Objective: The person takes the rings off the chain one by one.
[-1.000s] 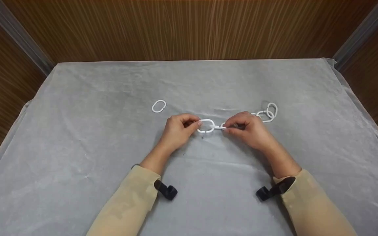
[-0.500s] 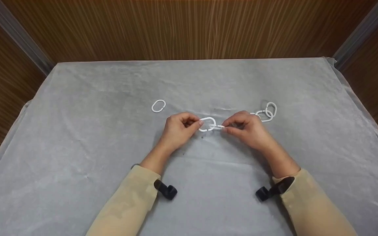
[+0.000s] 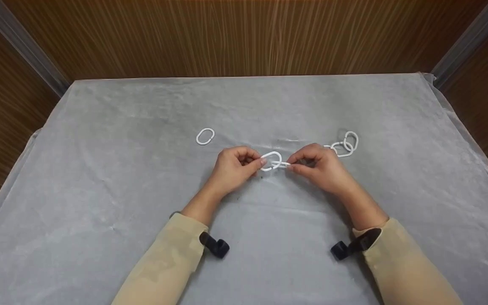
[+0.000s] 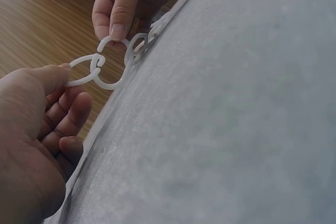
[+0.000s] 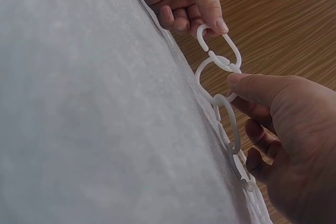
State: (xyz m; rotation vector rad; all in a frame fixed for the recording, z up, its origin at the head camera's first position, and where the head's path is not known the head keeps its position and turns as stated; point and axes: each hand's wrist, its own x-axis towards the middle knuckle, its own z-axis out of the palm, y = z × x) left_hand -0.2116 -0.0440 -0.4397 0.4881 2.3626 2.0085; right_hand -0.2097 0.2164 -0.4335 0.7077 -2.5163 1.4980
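My left hand (image 3: 237,165) pinches a white oval plastic chain link (image 5: 239,55) between thumb and fingers. Opposite it, my right hand (image 3: 320,167) pinches another white link (image 5: 198,77), the end one of a short chain. The two links cross and hook through each other between the hands; a gap in the left-hand link shows in the right wrist view. From the right-hand link hangs a further link (image 5: 234,124), and the rest of the chain (image 3: 345,156) trails behind the right hand on the cloth, partly hidden by it.
One loose white link (image 3: 197,139) lies on the grey cloth (image 3: 121,190), beyond the left hand. Wood-grain panels (image 3: 244,38) stand behind the table and at both sides. Each wrist wears a black camera mount.
My left hand has shifted slightly right, carrying its link further over the right-hand link and tilting it. The right hand stays almost in place.
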